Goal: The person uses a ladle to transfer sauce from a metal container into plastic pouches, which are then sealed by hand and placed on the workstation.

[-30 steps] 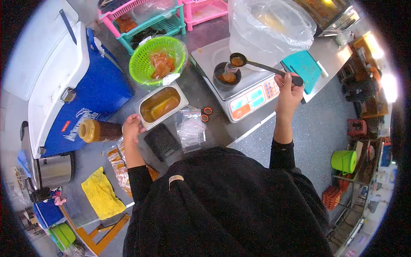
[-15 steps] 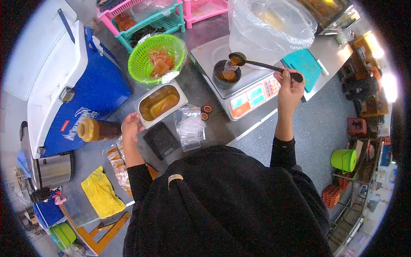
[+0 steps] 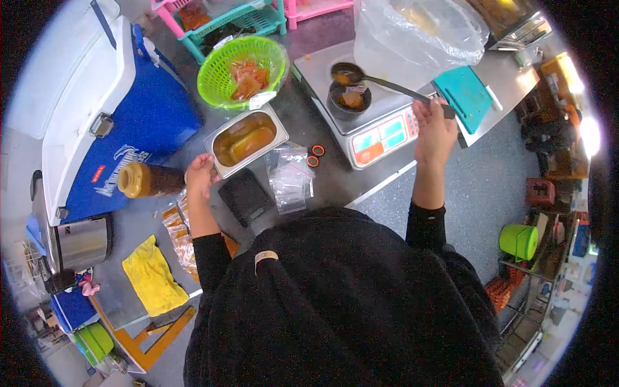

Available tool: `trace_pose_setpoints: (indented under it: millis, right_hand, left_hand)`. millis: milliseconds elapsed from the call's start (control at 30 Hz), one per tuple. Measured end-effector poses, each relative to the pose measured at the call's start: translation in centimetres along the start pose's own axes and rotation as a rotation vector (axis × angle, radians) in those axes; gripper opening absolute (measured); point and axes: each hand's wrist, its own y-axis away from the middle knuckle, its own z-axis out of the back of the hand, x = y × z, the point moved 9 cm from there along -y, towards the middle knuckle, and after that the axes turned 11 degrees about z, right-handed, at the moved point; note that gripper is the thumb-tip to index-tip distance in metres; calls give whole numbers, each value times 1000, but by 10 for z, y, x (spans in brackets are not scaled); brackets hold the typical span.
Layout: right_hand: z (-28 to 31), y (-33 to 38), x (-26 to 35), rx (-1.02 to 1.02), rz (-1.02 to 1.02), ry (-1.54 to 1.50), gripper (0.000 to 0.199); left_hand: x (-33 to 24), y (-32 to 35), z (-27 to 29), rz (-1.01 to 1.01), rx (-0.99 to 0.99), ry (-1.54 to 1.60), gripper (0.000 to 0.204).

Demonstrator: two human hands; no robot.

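My right hand (image 3: 435, 132) is closed round the handle end of a black ladle (image 3: 400, 89). The ladle's bowl, holding some brown sauce, hangs over the far rim of a small dark bowl (image 3: 349, 115). Inside that bowl lies a clear plastic bag with orange-brown sauce. The small bowl stands on the steel plate of a digital scale (image 3: 380, 140). At the left, my left hand (image 3: 202, 175) grips the near left corner of a rectangular metal pan (image 3: 281, 138), its fingers on the rim. Brown-orange sauce (image 3: 245, 143) covers the pan's bottom.
A green basket (image 3: 209, 84) with filled bags stands behind the pan. Clear bags (image 3: 289, 180), orange-handled scissors (image 3: 315, 155) and a black pocket-sized scale (image 3: 245, 197) lie nearby. Further left are a sauce bottle (image 3: 151, 179), a blue cooler (image 3: 155, 109) and a yellow cloth (image 3: 153, 276).
The ladle's bowl has shifted left relative to the small bowl, toward its far rim. My left hand keeps its hold on the pan. The whole view has shifted slightly.
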Motion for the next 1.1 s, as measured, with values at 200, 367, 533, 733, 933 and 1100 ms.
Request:
trace_pose_setpoints:
  millis: [200, 367, 533, 733, 933, 1100]
  right_hand:
    - [-88, 91, -68, 287, -235, -3, 11]
    - [-127, 152, -129, 546, -219, 242, 19]
    - [-131, 161, -122, 749, -95, 420, 31]
    - [-80, 124, -57, 613, -10, 442, 36]
    - [18, 56, -25, 274, -27, 450, 23]
    - [77, 28, -11, 86, -72, 486, 22]
  left_hand:
    - [0, -2, 4, 4, -49, -84, 18]
    - [-7, 8, 3, -6, -47, -45, 24]
    - [-64, 34, -10, -368, -326, -461, 35]
    - [-148, 109, -156, -742, -17, -517, 25]
    - [-174, 105, -275, -880, 113, -705, 24]
    - [-171, 81, -324, -815, 134, -1002, 29]
